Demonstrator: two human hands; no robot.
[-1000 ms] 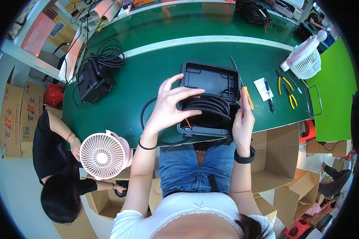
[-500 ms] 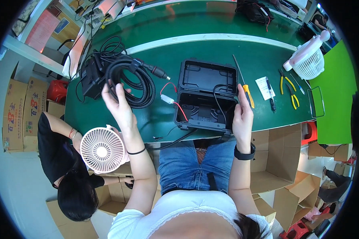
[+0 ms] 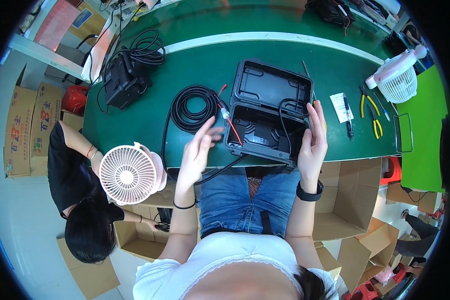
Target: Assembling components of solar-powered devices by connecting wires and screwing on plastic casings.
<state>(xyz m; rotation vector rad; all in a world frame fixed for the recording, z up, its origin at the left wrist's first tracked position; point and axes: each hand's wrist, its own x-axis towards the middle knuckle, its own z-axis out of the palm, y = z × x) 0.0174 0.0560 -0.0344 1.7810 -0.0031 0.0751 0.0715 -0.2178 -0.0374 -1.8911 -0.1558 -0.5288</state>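
Two hands are seen at the table's near edge: right hand (image 3: 312, 142) braces the open black case (image 3: 270, 117), steadying it; left hand (image 3: 197, 150) hovers open, empty, beside the coiled cable (image 3: 191, 107).

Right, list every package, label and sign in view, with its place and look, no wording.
Stacked cartons: far left on the floor, brown with red print.
Wall poster: top left, reddish rectangle.
Small paper label: on the green bench right of the open black case, white rectangle.
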